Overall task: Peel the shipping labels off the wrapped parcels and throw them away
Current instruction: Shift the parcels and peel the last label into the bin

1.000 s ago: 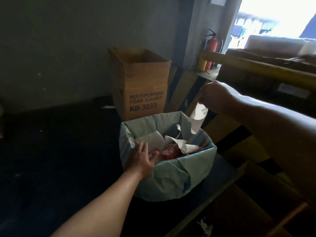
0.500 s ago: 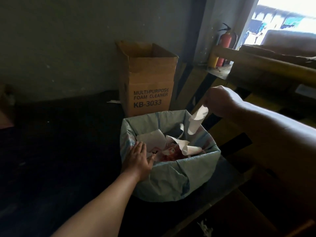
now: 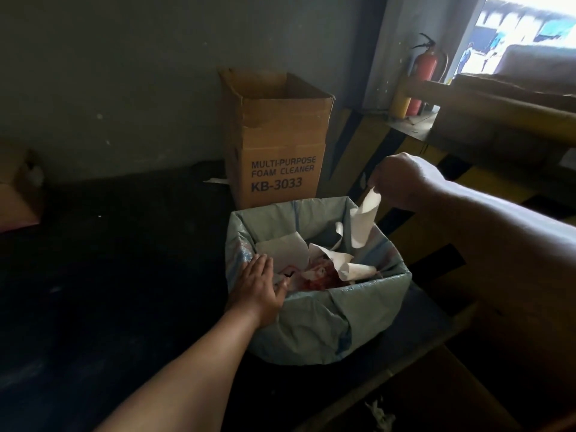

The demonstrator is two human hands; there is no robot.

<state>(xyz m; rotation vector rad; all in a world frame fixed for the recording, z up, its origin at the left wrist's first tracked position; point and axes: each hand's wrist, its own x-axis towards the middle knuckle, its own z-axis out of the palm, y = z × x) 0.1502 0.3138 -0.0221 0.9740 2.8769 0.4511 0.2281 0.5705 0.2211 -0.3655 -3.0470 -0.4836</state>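
A bin lined with a pale blue-grey bag [image 3: 327, 319] stands in the middle on the dark floor. Inside lie several crumpled white labels [image 3: 339, 260] over something red. My right hand [image 3: 402, 179] hovers above the bin's far right rim, fingers pinched on a curled white shipping label [image 3: 364, 221] that dangles down into the opening. My left hand [image 3: 260, 285] rests flat on the bin's near left rim, fingers spread on the bag. No wrapped parcel shows in this view.
An open cardboard box marked "MULTI-PURPOSE FOAM CLEANER KB-3033" [image 3: 277, 145] stands just behind the bin. A red fire extinguisher [image 3: 420, 73] sits at the back right by a yellow rail [image 3: 498, 104]. Brown cardboard [image 3: 498, 307] lies right; another box edge [image 3: 15, 188] far left.
My right hand has lowered slightly with the label toward the bin's opening. The left hand stays on the rim. My head has shifted, moving the scene rightward in view.
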